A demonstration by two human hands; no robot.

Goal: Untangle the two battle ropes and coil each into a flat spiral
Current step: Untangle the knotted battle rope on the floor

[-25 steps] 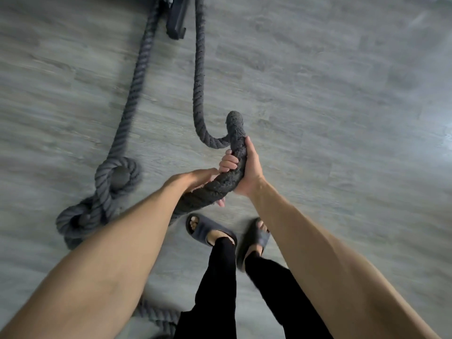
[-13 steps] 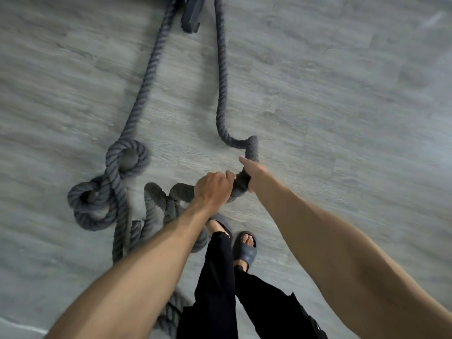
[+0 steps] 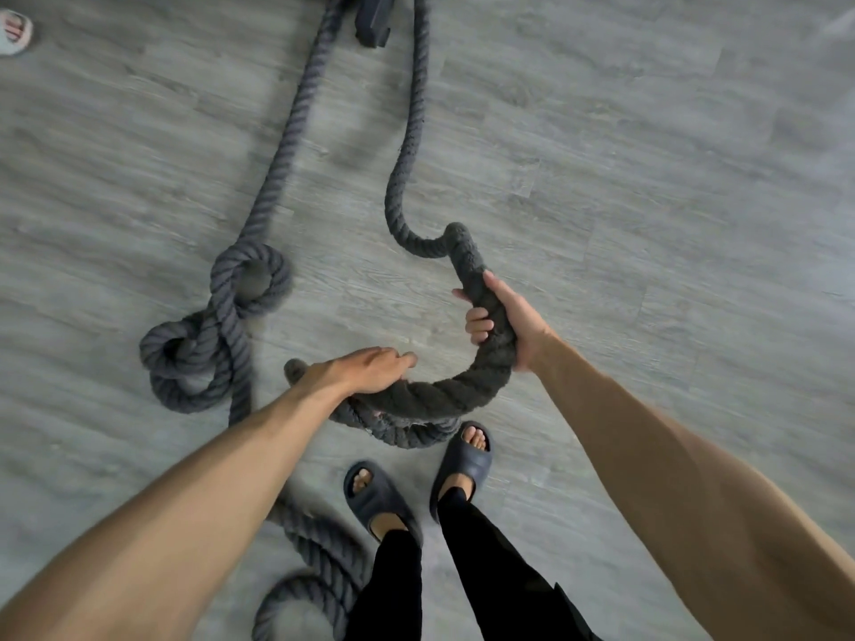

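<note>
While I watch through the head camera, the right hand (image 3: pixel 509 323) grips the rope (image 3: pixel 439 395), its fingers (image 3: pixel 479 325) curled round it. From there the rope arcs, lifted, down and across to the left hand (image 3: pixel 365 372), which lies on top of it. I cannot tell whether those fingers (image 3: pixel 402 359) close round it. Beyond the right hand the rope hooks over and runs along the floor (image 3: pixel 647 178) to the top edge, beside a black block (image 3: pixel 372 18). The second rope (image 3: pixel 222 316) lies to the left on the floor, looped in two knots. More rope (image 3: pixel 319 562) curls at the lower left, next to my slippers (image 3: pixel 462 464).
</note>
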